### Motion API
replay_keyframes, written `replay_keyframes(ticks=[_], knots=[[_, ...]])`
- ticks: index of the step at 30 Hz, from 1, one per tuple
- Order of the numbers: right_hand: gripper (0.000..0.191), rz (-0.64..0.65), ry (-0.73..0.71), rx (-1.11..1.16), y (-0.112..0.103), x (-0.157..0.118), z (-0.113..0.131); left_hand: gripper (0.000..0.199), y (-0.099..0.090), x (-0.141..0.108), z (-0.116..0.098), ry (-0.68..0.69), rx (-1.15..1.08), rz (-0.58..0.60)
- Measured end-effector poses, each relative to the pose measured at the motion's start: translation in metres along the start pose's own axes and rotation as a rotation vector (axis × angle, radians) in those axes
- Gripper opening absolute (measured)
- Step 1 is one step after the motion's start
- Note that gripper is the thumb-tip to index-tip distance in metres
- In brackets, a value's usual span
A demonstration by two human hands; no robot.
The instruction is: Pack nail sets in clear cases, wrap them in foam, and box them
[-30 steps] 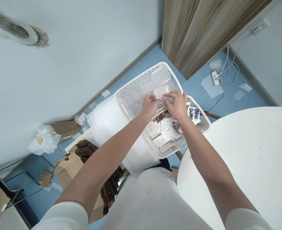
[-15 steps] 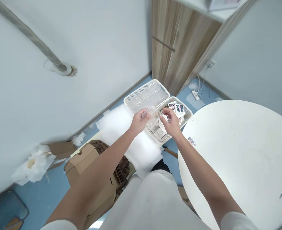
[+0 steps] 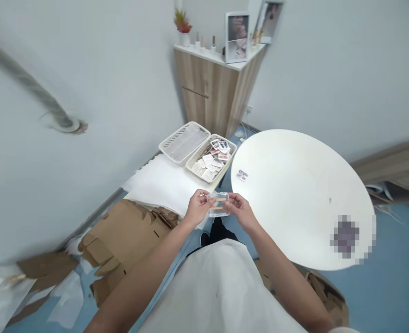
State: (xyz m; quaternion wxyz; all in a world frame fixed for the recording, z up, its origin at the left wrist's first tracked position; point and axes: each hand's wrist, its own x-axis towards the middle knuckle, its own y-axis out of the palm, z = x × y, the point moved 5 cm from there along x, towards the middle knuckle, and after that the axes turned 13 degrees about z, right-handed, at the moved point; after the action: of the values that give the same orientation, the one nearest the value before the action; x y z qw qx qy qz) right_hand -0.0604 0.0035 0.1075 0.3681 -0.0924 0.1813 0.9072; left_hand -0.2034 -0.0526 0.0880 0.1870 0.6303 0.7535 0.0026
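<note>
A small clear plastic box (image 3: 219, 206) is held up in front of my body between both hands. My left hand (image 3: 197, 207) grips its left end, and my right hand (image 3: 241, 211) has its fingers and thumb closed on the right end. Orange-tan strips show in or through the box; I cannot tell which. Beyond the hands, a white basket (image 3: 198, 175) holds a heap of small printed cards (image 3: 207, 160). Beside it on the left, a second white basket (image 3: 166, 151) contains clear plastic pieces.
White sheeting (image 3: 159, 178) covers the surface under the baskets. A round white table (image 3: 294, 185) stands to the right, bearing a printed card (image 3: 241, 175) and a pixelated patch. Flattened cardboard (image 3: 128, 226) lies at lower left. A wood-grain cabinet (image 3: 213, 92) fills the corner.
Both hands have come back from above the baskets towards my body, bringing the clear box along. Now both grip its ends. My view has tilted up and swung right.
</note>
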Motion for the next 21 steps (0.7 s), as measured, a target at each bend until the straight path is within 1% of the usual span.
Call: replay_keyframes(ticks=[3,6,8,10,13,14,15,16,18,19,21], knots=[[0.042,-0.064,-0.004,0.04,-0.017,-0.036,-0.005,0.04,0.034,0.0,0.007,-0.018,-0.004,0.12],[0.038,-0.148,-0.012,0.075,-0.036,-0.066,-0.011,0.038,0.068,0.006,0.014,-0.05,-0.005,0.216],[0.035,-0.197,-0.017,0.076,-0.049,-0.082,-0.014,0.034,0.092,0.01,0.018,-0.062,0.032,0.282],[0.034,-0.264,-0.033,0.072,-0.064,-0.097,-0.014,0.032,0.114,0.012,0.02,-0.045,0.126,0.303],[0.032,-0.413,-0.069,0.048,-0.091,-0.119,-0.014,0.038,0.146,0.009,0.018,0.001,0.364,0.237],[0.03,-0.464,-0.077,0.023,-0.102,-0.127,-0.013,0.039,0.158,0.007,0.018,0.014,0.435,0.237],[0.028,-0.508,-0.083,-0.013,-0.112,-0.134,-0.012,0.037,0.173,0.005,0.017,0.026,0.481,0.275],[0.026,-0.548,-0.087,-0.058,-0.121,-0.141,-0.011,0.035,0.188,0.003,0.017,0.043,0.504,0.337],[0.023,-0.618,-0.093,-0.16,-0.14,-0.154,-0.007,0.033,0.219,0.001,0.018,0.061,0.476,0.464],[0.022,-0.643,-0.092,-0.215,-0.149,-0.161,-0.004,0.035,0.233,0.002,0.019,0.056,0.431,0.506],[0.022,-0.664,-0.086,-0.338,-0.163,-0.171,0.004,0.042,0.256,0.008,0.024,0.012,0.312,0.542]])
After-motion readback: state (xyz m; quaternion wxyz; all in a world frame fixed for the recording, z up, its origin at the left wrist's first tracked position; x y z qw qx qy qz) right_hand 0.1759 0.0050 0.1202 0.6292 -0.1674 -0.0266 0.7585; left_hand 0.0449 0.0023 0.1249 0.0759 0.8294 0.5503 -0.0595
